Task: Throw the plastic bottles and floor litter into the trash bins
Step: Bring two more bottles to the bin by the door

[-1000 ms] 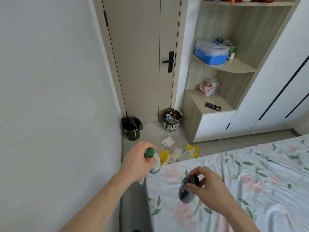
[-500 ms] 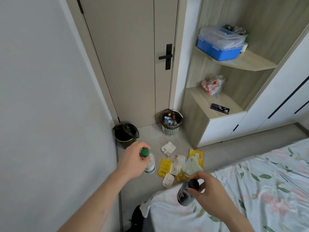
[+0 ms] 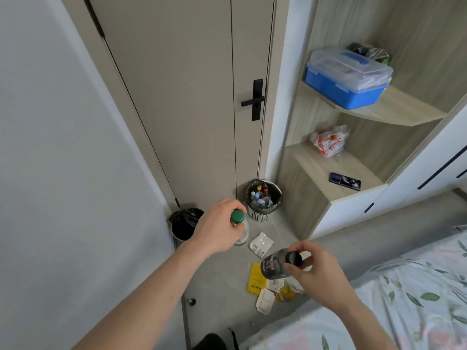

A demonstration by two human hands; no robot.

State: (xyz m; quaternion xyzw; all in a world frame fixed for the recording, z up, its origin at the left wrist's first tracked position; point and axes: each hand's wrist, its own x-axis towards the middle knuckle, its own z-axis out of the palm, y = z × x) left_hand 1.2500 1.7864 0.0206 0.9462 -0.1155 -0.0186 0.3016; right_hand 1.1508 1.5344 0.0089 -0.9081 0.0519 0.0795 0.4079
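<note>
Head view shows the left hand curled round the neck of a clear plastic bottle with a green cap, held upright in the air above the grey floor, just beside the black-lined dark trash bin at the wall. The right hand pinches the top of a dark plastic bottle with a black cap, which tilts with its base toward the left, over the floor litter. Below it lie a white flat packet, a yellow wrapper, a small white box and some crumpled scraps, all close together on the floor between the bins and the floral bedsheet. Farther off, a white lattice trash bin with a black liner stands against the beige door, partly filled with plastic bottles. To its right a wooden corner shelf carries a dark phone and a red-printed plastic bag; the shelf above carries a blue box with a clear lid.
</note>
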